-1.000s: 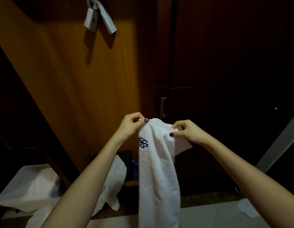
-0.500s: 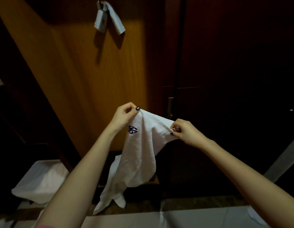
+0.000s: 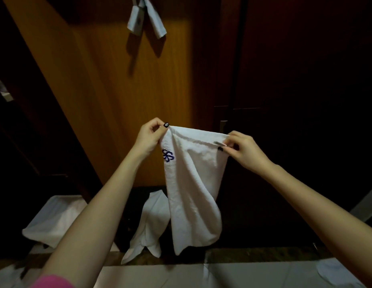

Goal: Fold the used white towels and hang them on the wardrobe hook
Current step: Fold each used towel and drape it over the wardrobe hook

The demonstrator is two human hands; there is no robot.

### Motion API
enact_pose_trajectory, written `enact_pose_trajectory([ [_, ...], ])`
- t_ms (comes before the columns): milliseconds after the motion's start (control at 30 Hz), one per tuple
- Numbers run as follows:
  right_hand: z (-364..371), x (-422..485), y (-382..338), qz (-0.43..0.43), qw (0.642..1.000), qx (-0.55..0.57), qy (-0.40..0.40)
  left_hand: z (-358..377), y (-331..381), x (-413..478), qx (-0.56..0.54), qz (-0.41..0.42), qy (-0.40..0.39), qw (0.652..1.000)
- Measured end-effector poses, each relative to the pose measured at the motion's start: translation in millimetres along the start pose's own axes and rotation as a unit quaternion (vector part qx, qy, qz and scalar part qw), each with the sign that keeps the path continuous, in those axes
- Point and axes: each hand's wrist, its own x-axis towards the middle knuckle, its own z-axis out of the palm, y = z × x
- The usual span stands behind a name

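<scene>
I hold a white towel [image 3: 193,183] with a blue flower logo up in front of the wooden wardrobe door [image 3: 122,96]. My left hand [image 3: 148,138] pinches its top left corner and my right hand [image 3: 244,150] pinches the top right corner, so the top edge stretches between them and the rest hangs down. High on the door a hook [image 3: 137,0] carries a small folded pale cloth [image 3: 145,19]. Two more white towels lie low behind my arms, one [image 3: 147,225] hanging in the middle and one [image 3: 50,219] at the left.
A dark wardrobe panel [image 3: 305,100] with a metal handle [image 3: 223,125] fills the right side. Pale floor tiles [image 3: 243,275] run along the bottom. The open door's dark interior lies to the left.
My hands have drawn apart and the towel's top edge has spread wider between them. The hanging part has swung right and now falls straighter below my hands.
</scene>
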Motion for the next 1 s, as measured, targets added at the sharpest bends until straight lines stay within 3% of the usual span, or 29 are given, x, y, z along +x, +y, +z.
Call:
enact_pose_trajectory([
  [100, -11, 4, -1, 0.039, 0.999, 0.038, 0.000, -5, -3, -1, 0.050, 0.018, -0.016, 0.998],
  [267, -28, 6, 8, 0.114, 0.985, 0.127, 0.012, -7, -7, -6, 0.021, 0.010, -0.041, 0.999],
  [433, -32, 5, 9, 0.128, 0.989, 0.079, -0.005, -5, -5, -2, 0.009, -0.016, -0.061, 0.998],
  [633, -51, 5, -3, 0.146, 0.969, 0.159, -0.121, 0, -7, 6, -0.099, -0.061, -0.068, 0.991],
  [733, -56, 1, -6, 0.151, 0.966, 0.119, -0.172, 4, -5, 8, -0.117, -0.052, -0.068, 0.990],
  [800, -55, -3, -4, 0.152, 0.971, 0.078, -0.165, 6, -4, 11, -0.113, -0.047, -0.067, 0.990],
  [933, -55, -3, 1, 0.164, 0.974, 0.110, -0.114, 4, 0, 19, -0.061, -0.025, -0.051, 0.997],
  [1000, -54, 1, 1, 0.138, 0.985, 0.051, -0.093, 0, 4, 22, -0.002, 0.005, -0.046, 0.999],
])
